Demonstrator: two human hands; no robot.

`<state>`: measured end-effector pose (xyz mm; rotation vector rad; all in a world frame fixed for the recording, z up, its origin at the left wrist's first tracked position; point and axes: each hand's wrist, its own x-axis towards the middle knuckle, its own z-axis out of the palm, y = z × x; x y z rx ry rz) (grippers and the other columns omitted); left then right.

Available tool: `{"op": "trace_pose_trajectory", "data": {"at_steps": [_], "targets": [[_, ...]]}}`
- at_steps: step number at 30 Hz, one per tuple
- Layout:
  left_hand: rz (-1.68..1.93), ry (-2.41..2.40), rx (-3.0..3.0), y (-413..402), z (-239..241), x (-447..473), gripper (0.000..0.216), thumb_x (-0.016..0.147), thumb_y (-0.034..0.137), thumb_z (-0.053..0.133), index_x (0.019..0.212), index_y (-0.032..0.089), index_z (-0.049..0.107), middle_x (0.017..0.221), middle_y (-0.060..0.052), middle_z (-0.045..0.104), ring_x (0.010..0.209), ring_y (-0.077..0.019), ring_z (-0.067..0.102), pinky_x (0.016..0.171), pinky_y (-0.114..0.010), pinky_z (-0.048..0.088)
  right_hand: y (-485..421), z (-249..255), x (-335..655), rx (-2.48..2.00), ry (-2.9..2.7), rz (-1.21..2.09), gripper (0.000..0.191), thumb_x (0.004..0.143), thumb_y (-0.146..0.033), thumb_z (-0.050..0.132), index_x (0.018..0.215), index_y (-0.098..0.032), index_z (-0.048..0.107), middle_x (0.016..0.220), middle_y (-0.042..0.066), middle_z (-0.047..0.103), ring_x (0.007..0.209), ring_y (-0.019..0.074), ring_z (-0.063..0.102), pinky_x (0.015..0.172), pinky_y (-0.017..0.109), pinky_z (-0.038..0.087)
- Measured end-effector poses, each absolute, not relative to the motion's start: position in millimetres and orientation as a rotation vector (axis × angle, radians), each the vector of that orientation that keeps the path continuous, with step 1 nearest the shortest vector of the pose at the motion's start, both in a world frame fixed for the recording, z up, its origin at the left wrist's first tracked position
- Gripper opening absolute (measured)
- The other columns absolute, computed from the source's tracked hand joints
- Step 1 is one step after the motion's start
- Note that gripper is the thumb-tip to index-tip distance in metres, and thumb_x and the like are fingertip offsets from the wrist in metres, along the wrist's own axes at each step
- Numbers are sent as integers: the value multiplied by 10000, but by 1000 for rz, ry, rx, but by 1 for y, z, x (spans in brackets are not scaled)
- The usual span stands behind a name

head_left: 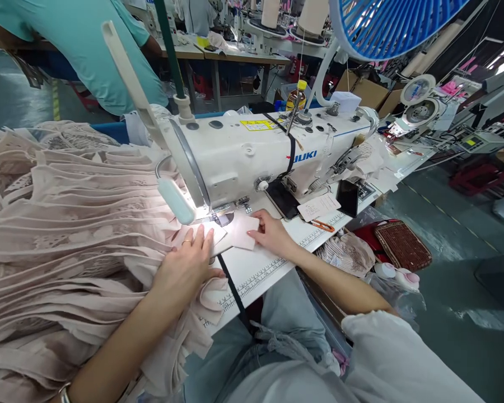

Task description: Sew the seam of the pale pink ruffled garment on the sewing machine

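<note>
My left hand (187, 264) lies flat, fingers together, pressing pale pink fabric (67, 224) onto the sewing table just in front of the needle. A ring shows on one finger. My right hand (272, 232) rests to the right of the needle, its fingertips holding down a small pale piece of fabric (242, 229) under the lamp's glare. The white Juki sewing machine (252, 151) stands right behind both hands. The needle and presser foot (219, 215) sit between the two hands, partly washed out by light.
Two phones (348, 197) (282, 199), a paper slip (319, 206) and orange snips (322, 225) lie right of the machine. A pleated pink garment pile fills the left. A woven basket (403, 244) sits on the floor at right. A person in teal (88, 50) stands behind; a blue fan (386, 22) hangs overhead.
</note>
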<state>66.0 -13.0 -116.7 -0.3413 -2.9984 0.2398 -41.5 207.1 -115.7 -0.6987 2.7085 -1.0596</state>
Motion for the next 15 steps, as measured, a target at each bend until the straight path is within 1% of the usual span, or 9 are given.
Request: {"op": "trace_pose_trajectory", "data": {"at_steps": [2,3,4,6,8,10,11,13,15], "targets": [[229,-2992,-368,-16,-117,71,543,921,229,589,1420,26,525,1486,-265,511,1317,-416,537,705,-422,583,189,-116,-45,-826,2924,-767,379,886,-165,672,1244,-133,552,942,81,696,881,243,645,783,370,512],[228,-2985,-379,-17,-117,74,506,918,131,529,1415,35,537,1482,-254,521,1316,-405,543,695,-410,582,184,-115,-47,-910,3031,-597,337,892,-154,669,1214,-129,575,1018,123,689,962,270,631,817,393,502],[239,-2973,-385,-18,-116,76,519,898,44,468,1411,46,548,1473,-239,536,1301,-394,559,667,-392,575,182,-112,-48,-1011,3100,-433,272,901,-147,660,1166,-128,603,1089,156,673,1030,291,609,839,406,492],[301,-2934,-403,-19,-112,77,587,850,-56,385,1399,49,563,1433,-228,579,1203,-378,624,622,-378,552,184,-108,-49,-1267,3080,-193,139,932,-175,635,1065,-136,641,1125,168,655,1071,296,582,841,398,483],[377,-2881,-454,-19,-107,74,558,852,-65,361,1356,3,589,1346,-257,634,1055,-361,676,650,-408,548,188,-106,-45,-1525,2942,-63,107,962,-232,611,1011,-145,650,1057,134,660,1027,271,579,809,368,480],[411,-2827,-525,-19,-104,66,476,882,-42,362,1274,-37,634,1203,-273,694,947,-331,686,722,-437,548,192,-108,-39,-1666,2857,25,89,970,-209,588,977,-144,648,981,106,657,974,248,576,772,342,472],[409,-2799,-558,-19,-104,62,444,897,-31,365,1234,-42,653,1139,-265,711,925,-318,683,755,-440,546,194,-109,-36,-1679,2854,62,80,965,-155,568,959,-141,647,950,99,654,949,239,575,753,331,464],[398,-2727,-602,-19,-109,53,398,918,-10,373,1172,-40,678,1082,-252,722,948,-309,681,793,-428,541,195,-112,-34,-1659,2874,110,172,941,-33,512,907,-137,645,891,91,646,901,222,570,728,315,447],[394,-2653,-610,-15,-117,47,380,919,-13,373,1126,-40,691,1093,-256,723,988,-307,690,788,-393,543,196,-113,-37,-1644,2876,77,220,949,-12,487,864,-141,644,858,86,642,878,214,568,726,309,440]]}}
